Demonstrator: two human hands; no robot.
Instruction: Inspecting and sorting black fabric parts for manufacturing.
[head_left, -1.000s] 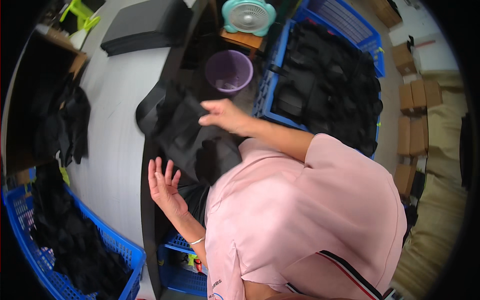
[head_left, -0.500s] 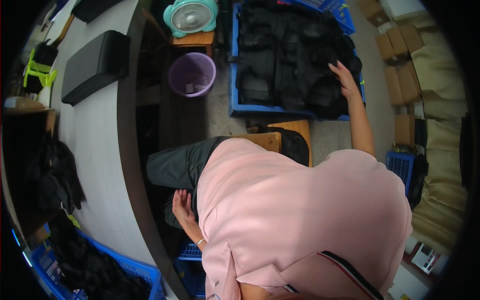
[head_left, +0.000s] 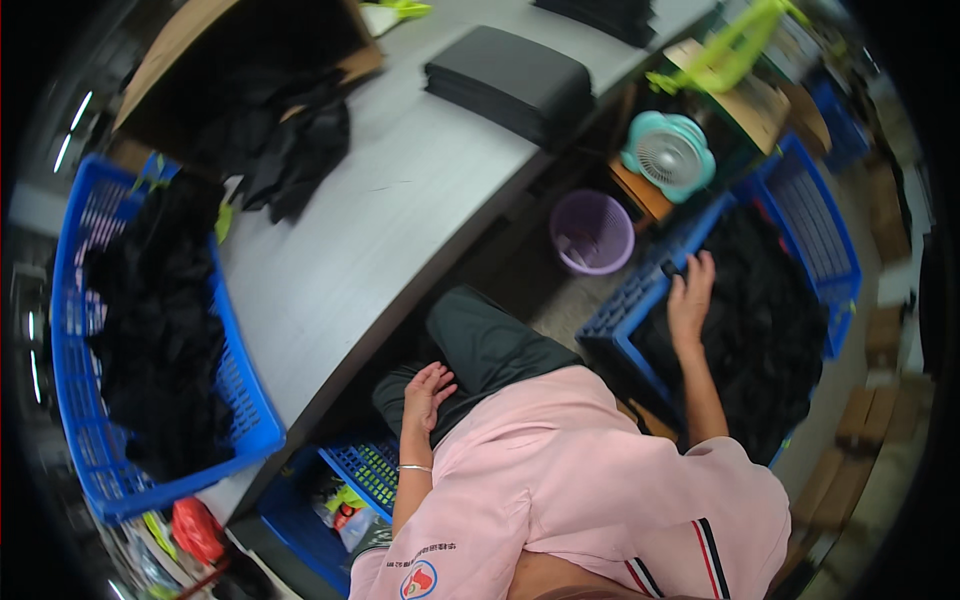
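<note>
Down in the blue crate (head_left: 640,296) on the floor, our right hand (head_left: 690,295) lies flat with fingers spread on the black clothes (head_left: 770,320). It presses on the pile near the crate's rim but does not pinch anything yet, as far as we can tell. Our left hand (head_left: 425,392) rests open and empty on our lap, maybe so we stay steady as we lean to the right. The crate sits low beside us, so the clothes are easy to reach. Just past it stand a purple bin (head_left: 592,232) and a small fan (head_left: 668,155). The grey table (head_left: 400,200) holds a folded black stack (head_left: 510,80), and another blue basket (head_left: 150,340) of black clothes sits at its left end.
</note>
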